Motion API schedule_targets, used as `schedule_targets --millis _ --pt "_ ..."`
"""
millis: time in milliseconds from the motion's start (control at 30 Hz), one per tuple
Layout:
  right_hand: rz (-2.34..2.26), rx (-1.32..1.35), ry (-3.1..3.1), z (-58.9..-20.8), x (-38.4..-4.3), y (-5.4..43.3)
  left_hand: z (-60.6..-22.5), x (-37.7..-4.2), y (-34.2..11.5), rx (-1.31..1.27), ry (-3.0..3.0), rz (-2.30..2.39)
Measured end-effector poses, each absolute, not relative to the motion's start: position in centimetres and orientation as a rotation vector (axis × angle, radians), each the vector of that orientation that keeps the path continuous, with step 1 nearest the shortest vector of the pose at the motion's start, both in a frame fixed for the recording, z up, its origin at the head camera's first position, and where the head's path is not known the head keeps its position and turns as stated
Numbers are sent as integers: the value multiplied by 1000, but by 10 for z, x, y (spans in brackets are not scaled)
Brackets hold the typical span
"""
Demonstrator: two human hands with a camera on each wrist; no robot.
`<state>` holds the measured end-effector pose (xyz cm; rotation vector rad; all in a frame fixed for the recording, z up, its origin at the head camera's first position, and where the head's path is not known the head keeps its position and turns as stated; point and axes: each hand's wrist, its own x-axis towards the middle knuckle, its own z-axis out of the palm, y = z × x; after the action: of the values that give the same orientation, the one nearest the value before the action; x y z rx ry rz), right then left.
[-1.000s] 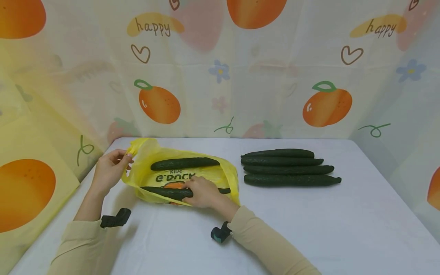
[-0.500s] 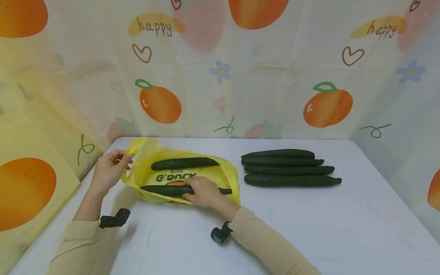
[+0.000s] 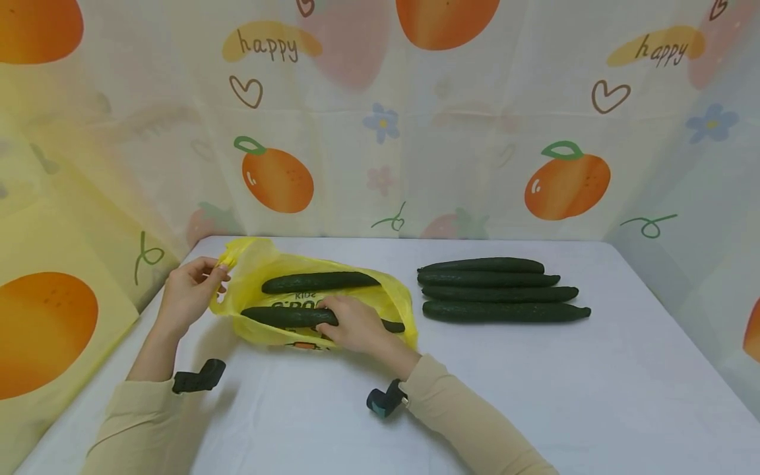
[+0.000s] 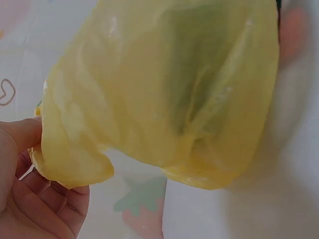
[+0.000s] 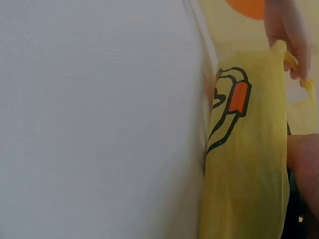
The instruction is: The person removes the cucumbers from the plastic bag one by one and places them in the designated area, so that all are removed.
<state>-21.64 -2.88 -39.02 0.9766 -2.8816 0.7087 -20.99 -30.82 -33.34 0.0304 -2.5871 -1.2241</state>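
- On the table's left side, your left hand (image 3: 189,292) is pinching the yellow bag (image 3: 255,264) by its handle, holding the mouth up.
- Your right hand (image 3: 355,325) is gripping a cucumber (image 3: 285,316) inside the bag, beside another cucumber (image 3: 320,282).
- Four cucumbers (image 3: 501,290) are lying well apart, to the right.

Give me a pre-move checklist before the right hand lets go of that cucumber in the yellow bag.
1. Left hand pinches the bag handle, mouth held open: ok.
2. Right hand grips the near cucumber: ok.
3. Near cucumber fully inside the yellow bag: not ok, its right end pokes past the hand at the bag's edge.
4. Far cucumber lies settled in the bag, apart from the near one: ok.
5. Four loose cucumbers lie clear of the bag on the table: ok.
6. Bag free of tears: cannot tell.
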Motion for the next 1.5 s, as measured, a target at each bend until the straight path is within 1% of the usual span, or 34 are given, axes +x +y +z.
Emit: schedule_targets --millis 567,767,1033,1300,1500 --pt "792 928 -2818 -375 -213 -21 -334 -211 -311 -5 -2566 -1213" --pt "824 952 -2736 -363 -208 -23 -334 -212 -310 -7 -2555 -1199" --pt "908 983 -2571 -347 -202 -26 -333 -212 -311 53 -2568 -1158" --pt "926 1053 -2426 -329 -194 -27 -334 -210 -310 10 -2548 -1101" --pt "1003 1122 -2271 -315 -190 -27 -337 -212 -311 -73 -2543 -1113"
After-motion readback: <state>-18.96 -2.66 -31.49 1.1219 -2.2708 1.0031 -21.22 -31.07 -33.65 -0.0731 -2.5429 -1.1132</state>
